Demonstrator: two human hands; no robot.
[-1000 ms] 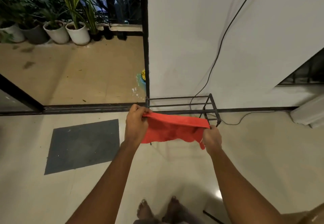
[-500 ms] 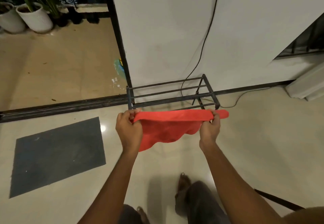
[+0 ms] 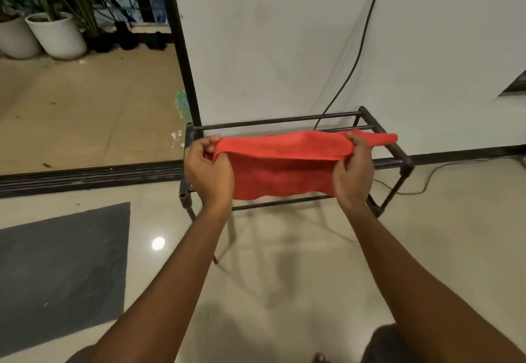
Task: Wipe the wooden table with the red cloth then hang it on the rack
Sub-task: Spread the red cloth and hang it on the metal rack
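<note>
Both hands [image 3: 280,175] stretch red cloth [image 3: 281,163] over rack [image 3: 398,155].

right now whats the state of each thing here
red cloth: stretched flat between both hands, over the rack
left hand: gripping the cloth's left end
right hand: gripping the cloth's right end
rack: upright by the wall
cable: hanging down the wall

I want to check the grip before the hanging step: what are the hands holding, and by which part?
Both hands hold the red cloth by its upper edge: the left hand pinches the left end, the right hand grips near the right end, above the rack.
</note>
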